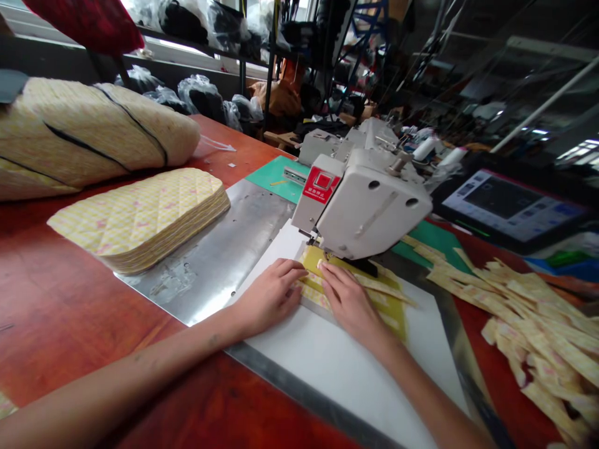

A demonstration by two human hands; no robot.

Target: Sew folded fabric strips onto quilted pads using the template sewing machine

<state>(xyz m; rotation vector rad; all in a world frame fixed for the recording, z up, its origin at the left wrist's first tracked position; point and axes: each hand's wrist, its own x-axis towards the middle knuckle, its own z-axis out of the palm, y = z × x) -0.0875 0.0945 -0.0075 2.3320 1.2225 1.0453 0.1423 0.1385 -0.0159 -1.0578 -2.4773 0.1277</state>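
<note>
Yellow quilted fabric (390, 318) beneath a sewing machine head (369, 206), with 2 hands flat on it.

The fabric is a yellow checked panel with narrow strips (381, 288) across it; its far end runs under the machine, where the needle is hidden. The left hand (269, 296) and right hand (349, 305) hold their grip spread, pressing down without pinching, fingertips just apart, and they cover the middle of the fabric. It lies directly under both palms on a white board (337, 368) on the table (70, 299). A metal plate (210, 255) and a stack of quilted pieces (140, 218) sit to the left; a heap of cut strips (528, 330) lies to the right.
</note>
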